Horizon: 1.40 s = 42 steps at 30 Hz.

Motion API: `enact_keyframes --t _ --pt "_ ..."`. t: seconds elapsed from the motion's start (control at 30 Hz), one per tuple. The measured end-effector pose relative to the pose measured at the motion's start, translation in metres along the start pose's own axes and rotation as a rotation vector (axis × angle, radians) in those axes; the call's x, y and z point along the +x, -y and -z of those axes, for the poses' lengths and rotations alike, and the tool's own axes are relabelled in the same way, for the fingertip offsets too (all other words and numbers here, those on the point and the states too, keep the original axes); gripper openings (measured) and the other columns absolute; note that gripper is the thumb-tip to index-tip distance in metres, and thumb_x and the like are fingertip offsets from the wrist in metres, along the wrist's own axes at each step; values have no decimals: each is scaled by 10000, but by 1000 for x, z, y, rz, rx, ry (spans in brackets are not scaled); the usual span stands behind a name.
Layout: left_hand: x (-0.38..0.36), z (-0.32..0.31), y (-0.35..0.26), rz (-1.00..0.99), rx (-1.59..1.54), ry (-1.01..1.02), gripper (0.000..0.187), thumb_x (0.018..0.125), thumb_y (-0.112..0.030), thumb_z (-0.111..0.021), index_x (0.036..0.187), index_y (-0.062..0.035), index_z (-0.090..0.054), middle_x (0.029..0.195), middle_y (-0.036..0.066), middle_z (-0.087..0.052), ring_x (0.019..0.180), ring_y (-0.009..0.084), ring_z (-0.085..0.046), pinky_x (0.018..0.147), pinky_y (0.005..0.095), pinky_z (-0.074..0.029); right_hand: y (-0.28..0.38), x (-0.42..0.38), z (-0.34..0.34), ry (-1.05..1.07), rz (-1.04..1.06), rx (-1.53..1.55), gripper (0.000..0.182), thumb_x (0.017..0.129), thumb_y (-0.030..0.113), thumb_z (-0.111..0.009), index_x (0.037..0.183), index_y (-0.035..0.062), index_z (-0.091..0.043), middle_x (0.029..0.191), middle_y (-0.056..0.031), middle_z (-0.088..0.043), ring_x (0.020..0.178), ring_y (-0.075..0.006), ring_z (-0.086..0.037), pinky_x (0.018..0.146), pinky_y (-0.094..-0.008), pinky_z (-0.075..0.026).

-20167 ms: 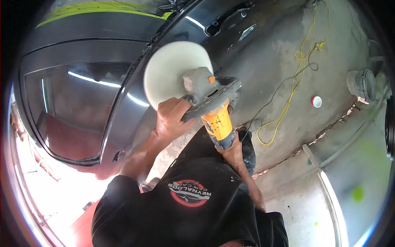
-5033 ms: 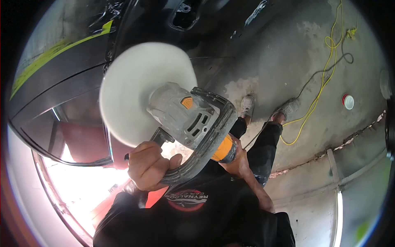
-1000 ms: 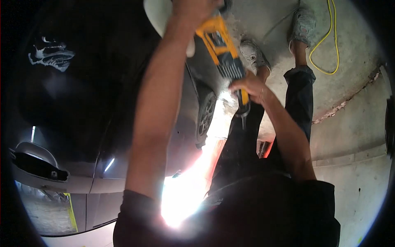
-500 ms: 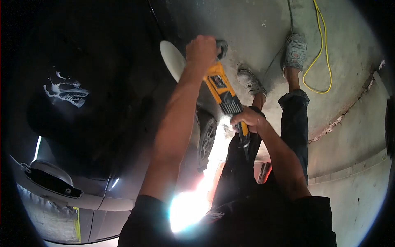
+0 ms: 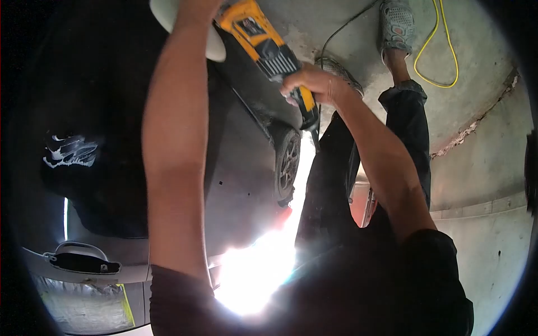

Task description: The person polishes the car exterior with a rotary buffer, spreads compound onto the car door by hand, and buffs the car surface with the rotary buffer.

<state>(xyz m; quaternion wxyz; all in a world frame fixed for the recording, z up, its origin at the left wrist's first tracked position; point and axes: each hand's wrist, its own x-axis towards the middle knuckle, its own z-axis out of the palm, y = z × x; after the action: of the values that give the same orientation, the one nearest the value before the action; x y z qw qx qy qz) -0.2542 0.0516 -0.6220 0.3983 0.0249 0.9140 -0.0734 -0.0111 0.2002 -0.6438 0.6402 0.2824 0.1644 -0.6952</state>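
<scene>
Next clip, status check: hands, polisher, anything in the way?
Right hand grips polisher by its rear. Left hand near its head, grip out of frame. Pad contact unclear. Yellow cord clear of hands.

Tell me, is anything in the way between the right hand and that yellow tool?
Nothing visible is. The right hand is already wrapped around the yellow tool near its rear end, bare skin against the grip.

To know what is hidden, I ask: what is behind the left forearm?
Car bodywork shows on both sides of the left forearm; edges of the white pad show near the top. Anything directly behind is covered and cannot be seen.
</scene>
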Motion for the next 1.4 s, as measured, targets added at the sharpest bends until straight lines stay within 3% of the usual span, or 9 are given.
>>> enact_keyframes --t 0.13,0.33,0.6,0.7,0.77,0.87,1.0,1.1,1.4 --pt "-37 -129 27 14 40 125 490 877 -440 -710 1275 -160 -655 1176 157 -695 1108 329 -667 968 454 -531 -67 -25 15 7 -202 113 150 726 7 -743 832 18 -638 744 -92 -655 625 -191 -635 569 -332 -517" --pt "-104 -222 16 222 -200 403 432 854 -411 -733 1181 -132 -697 1166 166 -694 1105 359 -656 949 472 -530 -137 -36 46 -66 -489 61 150 739 20 -746 843 6 -638 730 -98 -644 619 -207 -642 576 -348 -533" --pt "-119 -306 35 267 -240 397 380 841 -399 -746 1105 -128 -722 1090 195 -706 1048 384 -667 893 486 -548 -161 -6 105 47 -686 -85 187 718 100 -781 842 0 -683 782 -93 -677 665 -191 -651 614 -329 -541" --pt "-104 -283 39 215 -237 372 380 826 -386 -761 1105 -129 -729 1075 190 -712 1039 385 -672 898 484 -547 -150 1 102 5 -596 -139 243 682 100 -799 871 1 -683 811 -97 -676 723 -207 -651 657 -350 -537" --pt "-92 -254 37 154 -188 174 424 838 -408 -755 1099 -76 -715 1059 196 -717 1005 372 -693 894 465 -559 -135 7 92 -39 -512 -218 307 657 90 -809 917 -2 -675 833 -102 -675 755 -216 -645 685 -368 -531" --pt "-59 -194 37 135 -157 18 446 847 -423 -752 1110 -66 -710 1061 193 -720 1005 342 -705 897 453 -566 -94 12 71 -134 -245 -168 254 678 -13 -762 883 4 -613 747 -101 -660 622 -205 -646 563 -356 -534" --pt "-23 -130 38 100 -100 -42 433 859 -413 -742 1142 -87 -706 1083 181 -719 1061 330 -689 918 459 -561 -29 5 43 -31 -155 -40 366 666 -11 -774 975 26 -581 758 -97 -641 622 -202 -634 575 -348 -536" --pt "-33 -75 -3 213 -173 -41 255 852 -251 -690 964 -30 -748 991 236 -709 941 380 -700 851 451 -560 -25 -10 44 -34 -203 -51 349 674 -23 -758 977 25 -592 796 -99 -642 676 -206 -643 582 -357 -538" --pt "-87 -154 -36 342 -124 333 233 913 -161 -587 1045 -61 -751 1087 198 -717 1060 382 -683 901 463 -561 -82 -63 104 68 -620 -48 225 670 17 -774 851 24 -640 765 -98 -673 633 -197 -665 566 -324 -565"
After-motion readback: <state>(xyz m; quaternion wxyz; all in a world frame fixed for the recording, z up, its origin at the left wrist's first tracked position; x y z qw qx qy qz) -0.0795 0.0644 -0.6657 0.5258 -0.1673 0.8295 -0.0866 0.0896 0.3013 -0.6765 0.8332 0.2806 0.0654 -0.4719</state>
